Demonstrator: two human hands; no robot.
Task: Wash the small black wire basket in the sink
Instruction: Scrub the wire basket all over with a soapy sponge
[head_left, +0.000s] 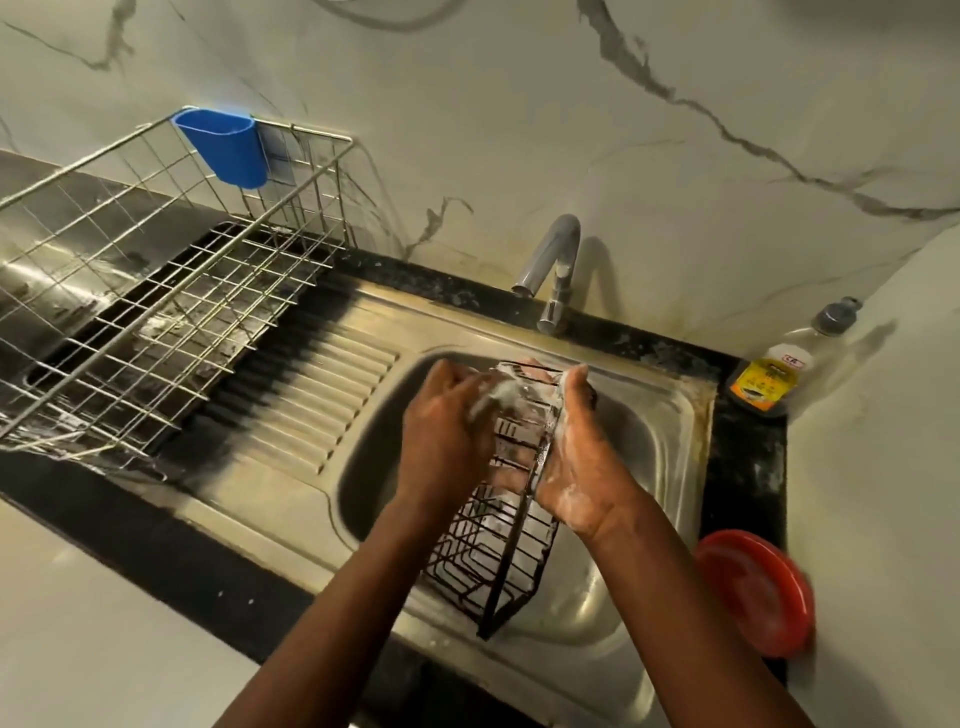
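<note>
The small black wire basket (485, 551) is held tilted over the steel sink (660, 431), its near end low and its far end raised. My right hand (576, 467), covered in suds, grips the basket's right side from outside. My left hand (447, 441) is curled over the basket's upper left part, holding a soapy scrubber (501, 395) against the wires. Foam coats the top wires. The scrubber is mostly hidden by my fingers.
A chrome tap (556, 270) stands behind the sink with no water running. A large steel dish rack (156, 291) with a blue cup holder (228, 148) sits on the left drainboard. A dish soap bottle (784, 369) lies at the right corner; a red lid (753, 592) rests beside the sink.
</note>
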